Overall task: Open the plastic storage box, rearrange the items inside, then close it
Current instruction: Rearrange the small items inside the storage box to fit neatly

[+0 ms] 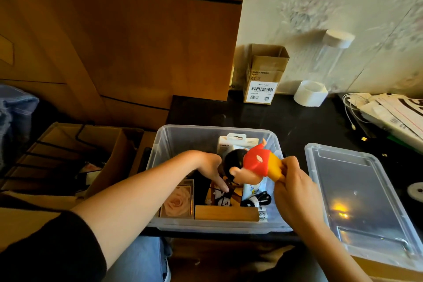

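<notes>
Evidently the plastic storage box is a light, thin-walled tub, judged somewhat flexible at the rim and smooth enough to slide on the dark worktop; it would best be taken by its two short ends under the lip, not by a single wall. It is seen as clear, rounded at the corners, standing open at the near edge of the worktop, with its clear lid laid flat just beside it on the right side.

A toy figure with a red shirt, yellow shorts and a dark head is held tilted, head down, over the box; it is gripped at the legs by the right hand, whose fingers are closed around them. It is judged to be hard, hollow plastic, light and not fragile, though the glossy surface could slip. The left hand is reached down into the box with fingers loosely spread and pointing at the clutter; whether anything is touched cannot be told.

Inside, a clear case with a pale rose, probably the one delicate item, a wooden block, a white packaged accessory and coiled black cables are seen.
</notes>
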The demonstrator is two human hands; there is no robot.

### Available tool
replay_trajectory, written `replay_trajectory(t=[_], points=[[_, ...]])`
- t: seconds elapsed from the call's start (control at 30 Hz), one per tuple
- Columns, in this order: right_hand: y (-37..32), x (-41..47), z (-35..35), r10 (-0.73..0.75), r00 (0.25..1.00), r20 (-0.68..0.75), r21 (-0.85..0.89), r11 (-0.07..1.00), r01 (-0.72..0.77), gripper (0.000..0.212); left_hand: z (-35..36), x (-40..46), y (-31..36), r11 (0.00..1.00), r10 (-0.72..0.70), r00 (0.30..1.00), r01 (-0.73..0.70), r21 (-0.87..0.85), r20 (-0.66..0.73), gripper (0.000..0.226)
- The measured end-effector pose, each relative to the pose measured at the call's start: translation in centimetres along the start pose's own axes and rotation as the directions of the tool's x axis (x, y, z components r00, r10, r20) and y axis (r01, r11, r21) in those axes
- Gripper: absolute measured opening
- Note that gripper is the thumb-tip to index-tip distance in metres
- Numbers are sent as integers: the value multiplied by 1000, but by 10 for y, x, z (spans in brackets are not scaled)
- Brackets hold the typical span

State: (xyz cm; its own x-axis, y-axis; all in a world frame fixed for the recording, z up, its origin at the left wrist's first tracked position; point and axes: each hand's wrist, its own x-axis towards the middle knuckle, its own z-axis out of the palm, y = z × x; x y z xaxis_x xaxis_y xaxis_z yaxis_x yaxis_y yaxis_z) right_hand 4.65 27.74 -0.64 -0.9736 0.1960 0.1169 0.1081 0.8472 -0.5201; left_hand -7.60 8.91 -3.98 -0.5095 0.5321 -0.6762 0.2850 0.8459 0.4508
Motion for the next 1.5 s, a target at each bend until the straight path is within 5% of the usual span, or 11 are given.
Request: replay_trajectory(t=[0.3, 0.67, 0.9, 1.0, 1.1, 1.17, 1.37, 1.5], points=[[1, 1, 5, 44, 998, -54, 0, 999, -44, 16, -4, -1, 3, 996, -84, 996, 83, 27, 25, 86], [-12, 1, 14, 68, 996, -58, 172, 983, -57, 14, 22, -40, 0, 956, 173, 904, -250, -155, -390, 51], [-9, 8, 14, 129, 989, -66, 382, 919, -95, 6, 33, -62, -19, 888, 57, 752, -339, -311, -657, 31], [-8, 9, 15, 144, 986, -86, 468, 880, -88, 11, 38, -69, -25, 680, -129, 708, -446, -582, -694, 21], [-9, 9, 16, 127, 990, -62, 467, 880, -84, 11, 40, -73, -27, 258, -361, 775, -451, -854, -519, 22], [-9, 10, 16, 100, 995, -21, 413, 907, -83, 11, 41, -79, -28, 56, -410, 802, -454, -889, -435, 22], [-15, 7, 18, -82, 980, 182, 67, 995, 71, 7, 49, -94, -32, -134, -405, 779, -568, -812, -479, 33], [-22, 7, 23, -107, 947, 302, -126, 981, 151, 29, 57, -95, -30, -178, -402, 763, -607, -775, -506, 27]])
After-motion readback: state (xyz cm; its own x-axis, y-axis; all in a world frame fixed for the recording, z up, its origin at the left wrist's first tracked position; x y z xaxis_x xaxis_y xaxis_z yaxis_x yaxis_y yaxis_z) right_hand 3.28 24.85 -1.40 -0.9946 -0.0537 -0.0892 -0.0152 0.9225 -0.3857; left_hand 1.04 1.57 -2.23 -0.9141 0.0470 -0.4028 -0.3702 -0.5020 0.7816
